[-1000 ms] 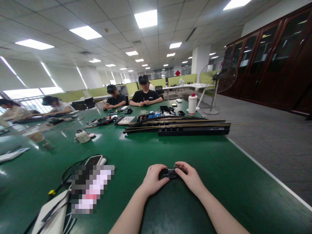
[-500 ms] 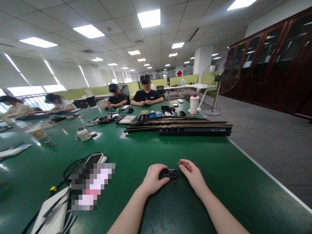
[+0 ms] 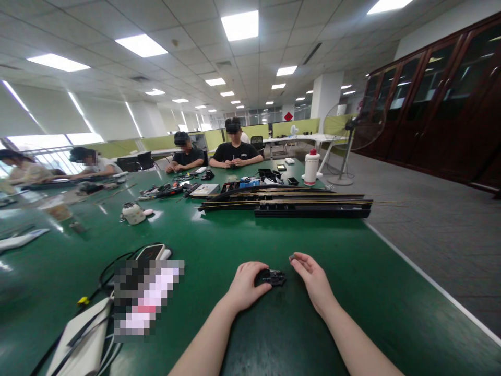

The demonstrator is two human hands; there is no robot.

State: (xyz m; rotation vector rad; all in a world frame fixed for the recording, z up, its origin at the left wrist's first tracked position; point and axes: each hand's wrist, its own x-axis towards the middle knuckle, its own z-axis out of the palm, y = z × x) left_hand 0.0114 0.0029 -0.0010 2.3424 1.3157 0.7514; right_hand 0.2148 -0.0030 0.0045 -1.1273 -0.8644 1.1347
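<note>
My left hand (image 3: 246, 284) rests on the green table (image 3: 219, 245) with its fingers curled round a small black part (image 3: 271, 277), pinning it to the tabletop. Just to the right of it, my right hand (image 3: 311, 277) is raised a little, with thumb and forefinger pinched on a tiny dark piece (image 3: 291, 257). The two hands are a short gap apart, and the right one no longer touches the black part.
Long black rails with thin rods (image 3: 297, 203) lie across the table farther back. A white bottle (image 3: 310, 167) stands beyond them. A phone, cables and a white device (image 3: 152, 253) sit at my left. Several people sit at the far end. The table's right edge (image 3: 422, 279) borders grey carpet.
My right hand came off the black part and lifted slightly up and right, pinching a tiny piece. My left hand stayed on the part.
</note>
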